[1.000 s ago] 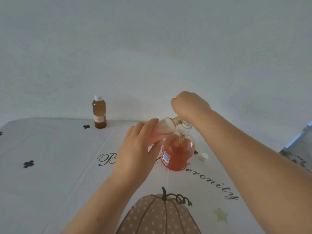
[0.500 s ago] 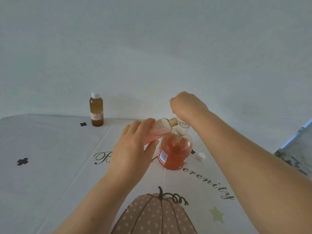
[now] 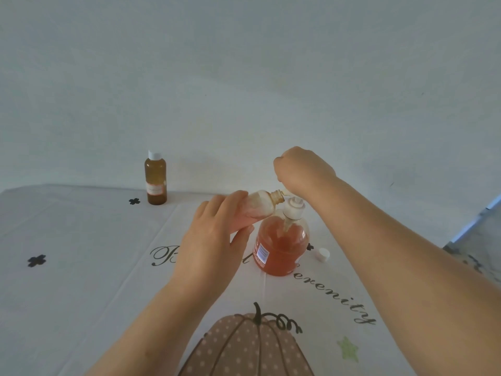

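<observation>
Pumpkin cloth: L hand wraps fingers round small bottle, tipped so mouth meets pump; R hand fingers curl on top to squirt soap.

Small bottle above-left of pump bottle; cap to its right.

The dispenser, clear and holding orange liquid, stands upright with its white pump on top. The bottle, small, uncapped and pinkish inside, is tilted nearly level at the dispenser's upper left, its mouth beside the pump.
</observation>
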Demonstrator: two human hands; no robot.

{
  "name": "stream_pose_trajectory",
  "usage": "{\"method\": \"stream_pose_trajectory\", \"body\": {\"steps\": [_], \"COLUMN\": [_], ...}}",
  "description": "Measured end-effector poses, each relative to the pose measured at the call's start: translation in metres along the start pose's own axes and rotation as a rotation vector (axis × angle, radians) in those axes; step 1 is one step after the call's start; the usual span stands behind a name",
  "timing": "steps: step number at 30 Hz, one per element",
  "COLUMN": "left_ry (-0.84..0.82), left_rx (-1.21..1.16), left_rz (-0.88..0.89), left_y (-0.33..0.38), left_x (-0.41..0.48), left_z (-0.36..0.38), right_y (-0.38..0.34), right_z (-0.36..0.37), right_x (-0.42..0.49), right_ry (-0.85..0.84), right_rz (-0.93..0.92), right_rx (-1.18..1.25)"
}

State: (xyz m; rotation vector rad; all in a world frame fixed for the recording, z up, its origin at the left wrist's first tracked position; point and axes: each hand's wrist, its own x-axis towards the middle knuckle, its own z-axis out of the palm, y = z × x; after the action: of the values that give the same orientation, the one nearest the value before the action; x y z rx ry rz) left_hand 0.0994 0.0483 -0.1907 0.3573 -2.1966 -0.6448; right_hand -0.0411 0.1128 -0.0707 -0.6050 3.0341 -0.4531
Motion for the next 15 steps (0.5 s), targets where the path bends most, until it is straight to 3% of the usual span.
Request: {"method": "stream_pose_trajectory", "body": {"steps": [15], "left_ry": [0.034], "left_rx": [0.024], "left_rz": [0.045], "left_y": [0.000], "left_x": [0.000], "left_z": [0.001], "right_y": [0.003], "right_z": [0.009], "right_x": [0.000], "right_ry": [0.008], "right_rz": [-0.014], "right_rx": [-0.005]}}
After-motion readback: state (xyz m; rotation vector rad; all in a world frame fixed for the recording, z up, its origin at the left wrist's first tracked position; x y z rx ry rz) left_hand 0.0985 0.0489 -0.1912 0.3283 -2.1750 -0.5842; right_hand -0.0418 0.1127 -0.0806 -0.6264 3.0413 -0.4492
